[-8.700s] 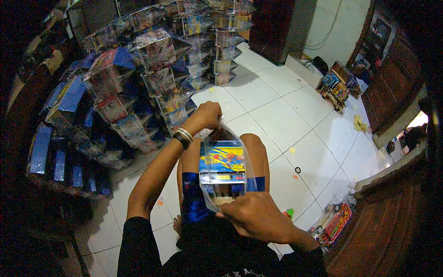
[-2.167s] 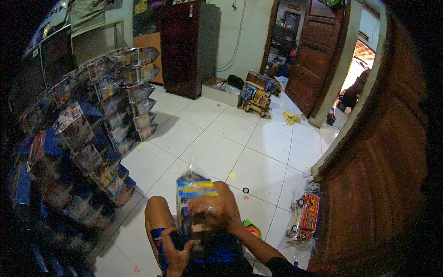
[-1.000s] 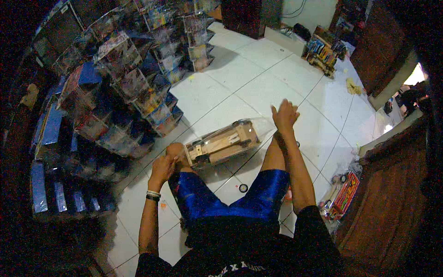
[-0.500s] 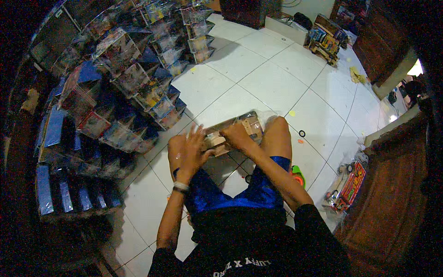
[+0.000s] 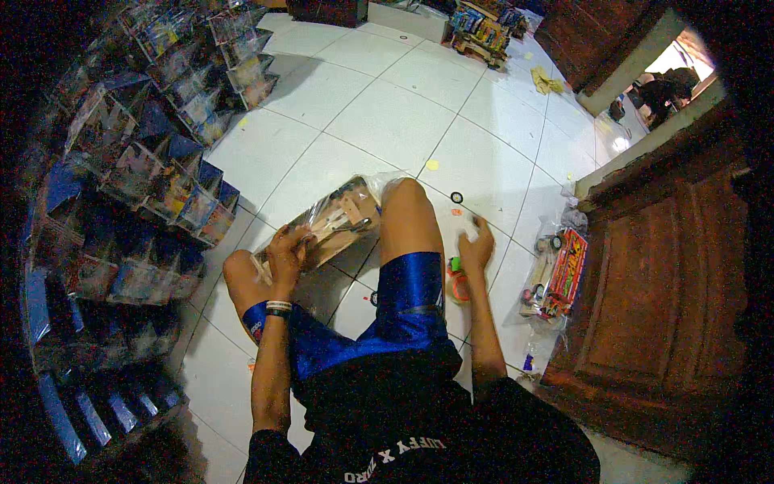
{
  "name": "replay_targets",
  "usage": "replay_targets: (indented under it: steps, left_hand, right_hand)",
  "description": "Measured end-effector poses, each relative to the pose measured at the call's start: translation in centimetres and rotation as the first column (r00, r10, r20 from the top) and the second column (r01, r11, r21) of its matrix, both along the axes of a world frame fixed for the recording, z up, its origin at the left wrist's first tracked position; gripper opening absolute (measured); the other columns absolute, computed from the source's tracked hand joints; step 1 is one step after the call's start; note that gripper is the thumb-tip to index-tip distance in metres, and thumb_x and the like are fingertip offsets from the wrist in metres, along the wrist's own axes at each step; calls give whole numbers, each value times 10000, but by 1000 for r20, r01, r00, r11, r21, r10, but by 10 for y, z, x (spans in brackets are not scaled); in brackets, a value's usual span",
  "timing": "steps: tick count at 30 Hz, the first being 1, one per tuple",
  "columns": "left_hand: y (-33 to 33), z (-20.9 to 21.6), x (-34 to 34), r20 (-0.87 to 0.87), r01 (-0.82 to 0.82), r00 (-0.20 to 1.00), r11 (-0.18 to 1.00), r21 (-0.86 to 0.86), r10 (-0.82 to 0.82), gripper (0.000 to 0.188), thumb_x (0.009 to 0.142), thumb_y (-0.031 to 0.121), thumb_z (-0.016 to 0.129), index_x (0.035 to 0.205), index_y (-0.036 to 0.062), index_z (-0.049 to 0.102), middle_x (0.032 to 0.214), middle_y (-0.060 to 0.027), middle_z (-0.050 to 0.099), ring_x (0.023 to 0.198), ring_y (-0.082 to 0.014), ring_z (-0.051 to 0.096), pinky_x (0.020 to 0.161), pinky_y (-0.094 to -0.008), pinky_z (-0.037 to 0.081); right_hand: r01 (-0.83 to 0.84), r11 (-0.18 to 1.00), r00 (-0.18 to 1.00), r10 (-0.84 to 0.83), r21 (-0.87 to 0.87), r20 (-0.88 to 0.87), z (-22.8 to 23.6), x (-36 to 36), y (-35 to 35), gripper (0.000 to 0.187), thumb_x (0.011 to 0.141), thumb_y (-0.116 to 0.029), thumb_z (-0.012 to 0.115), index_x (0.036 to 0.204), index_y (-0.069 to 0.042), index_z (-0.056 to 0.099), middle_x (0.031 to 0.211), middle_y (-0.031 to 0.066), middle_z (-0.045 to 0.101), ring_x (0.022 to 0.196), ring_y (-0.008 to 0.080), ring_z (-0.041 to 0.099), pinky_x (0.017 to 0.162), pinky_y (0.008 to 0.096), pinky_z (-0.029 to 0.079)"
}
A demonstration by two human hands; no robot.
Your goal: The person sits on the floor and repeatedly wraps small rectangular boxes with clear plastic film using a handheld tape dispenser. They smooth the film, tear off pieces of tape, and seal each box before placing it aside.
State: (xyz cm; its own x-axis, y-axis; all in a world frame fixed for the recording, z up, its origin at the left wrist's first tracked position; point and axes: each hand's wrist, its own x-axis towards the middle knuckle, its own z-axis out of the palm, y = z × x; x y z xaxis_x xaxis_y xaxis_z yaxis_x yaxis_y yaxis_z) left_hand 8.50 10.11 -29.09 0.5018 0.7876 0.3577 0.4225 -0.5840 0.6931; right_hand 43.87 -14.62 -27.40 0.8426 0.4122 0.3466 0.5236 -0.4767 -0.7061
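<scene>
Across my knees lies what looks like a wooden toy truck (image 5: 343,219), pale wood with dark parts, wrapped in clear plastic. My left hand (image 5: 288,256) grips its end nearest my left knee, fingers bent over the wrap. Out past my right knee, my right hand (image 5: 476,248) is off the toy with its fingers apart, holding nothing. Just beside it, partly behind my leg, an orange and green round thing (image 5: 459,284) sits on the floor; its kind is unclear. A small black wheel (image 5: 457,197) and an orange scrap (image 5: 456,212) lie beyond that hand.
Stacked plastic-wrapped boxes (image 5: 121,194) rise along my left. To the right, a bagged red toy truck (image 5: 564,274) lies by a brown wooden door (image 5: 645,282). More toy trucks (image 5: 481,34) are piled at the back, near a yellow cloth (image 5: 547,81) on the tiles.
My right hand has left the wrapped toy and moved right, past my knee. My left hand now grips the toy's end. The whole view has shifted.
</scene>
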Motion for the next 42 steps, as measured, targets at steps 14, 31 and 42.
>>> replay_targets:
  steps: [14,31,42]
  left_hand:
    - [-6,10,5,-52,-23,998,990,139,30,227,810,25,746,958,184,811,1007,-57,794,936,-223,753,1230,-511,332]
    - [0,9,12,-94,-78,991,981,177,96,278,746,33,735,889,258,814,755,-81,745,720,-255,695,1274,-495,249]
    - [13,14,12,-151,-109,974,930,351,171,79,831,125,749,829,158,821,709,-103,717,706,-277,688,1210,-506,340]
  right_hand:
    - [312,914,881,-175,260,-440,-124,139,2,434,889,-343,749,967,31,542,857,70,630,650,171,582,504,340,483]
    - [-585,302,589,797,-753,-137,117,-200,358,405,722,-259,759,1069,-49,767,1122,216,731,1061,370,727,894,450,608]
    - [-668,382,583,802,-639,-130,121,-175,329,464,628,-287,838,976,9,753,1017,284,736,933,422,751,795,464,629]
